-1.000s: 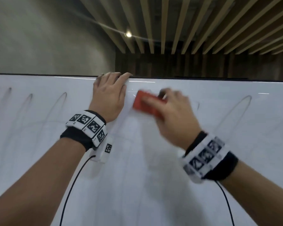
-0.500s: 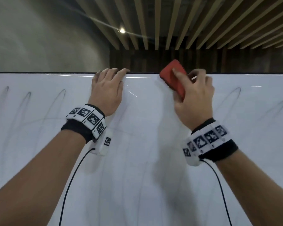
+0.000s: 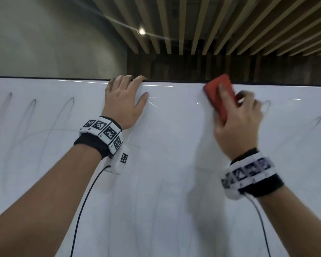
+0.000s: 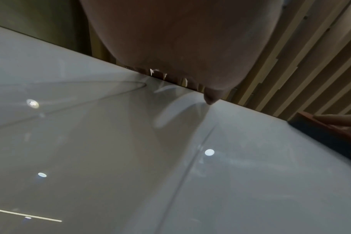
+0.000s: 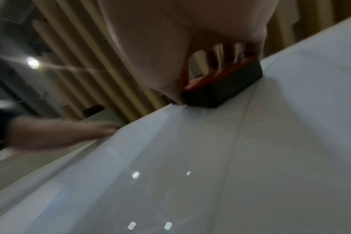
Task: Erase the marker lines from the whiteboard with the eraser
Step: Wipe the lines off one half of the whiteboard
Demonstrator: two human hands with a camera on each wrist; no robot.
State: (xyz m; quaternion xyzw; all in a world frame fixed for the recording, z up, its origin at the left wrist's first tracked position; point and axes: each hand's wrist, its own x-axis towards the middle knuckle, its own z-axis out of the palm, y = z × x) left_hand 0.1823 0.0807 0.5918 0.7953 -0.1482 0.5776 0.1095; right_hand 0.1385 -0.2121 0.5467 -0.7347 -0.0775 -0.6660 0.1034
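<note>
Right hand (image 3: pixel 237 125) curled round the red eraser (image 3: pixel 220 96), pinching it by its sides. Eraser pressed flat on the whiteboard (image 3: pixel 165 182), right up at the top edge, dark felt side down on the white. Left hand (image 3: pixel 123 101) spread flat on the board, fingers hooked over the top edge, holding nothing.

Lots still to rub out. Thin loop lines (image 3: pixel 32 106) near the top edge on the left side, all untouched. More loops (image 3: pixel 267 104) just beside the right hand, toward the right side. Faint long lines running down toward the bottom edge too.

Could go wrong:

- Could slide off the top edge. So close to it already; one more push up and half the felt would rub on nothing.
- Could slip out of the hand. Only held by the sides, and the hand looks blurry, so likely moving fast.
- Could leave grey smears. Too light a press, or dirty felt, would spread the ink and not lift it.
- Could miss the far left loops. Well apart from the eraser, with the left hand resting in between.
</note>
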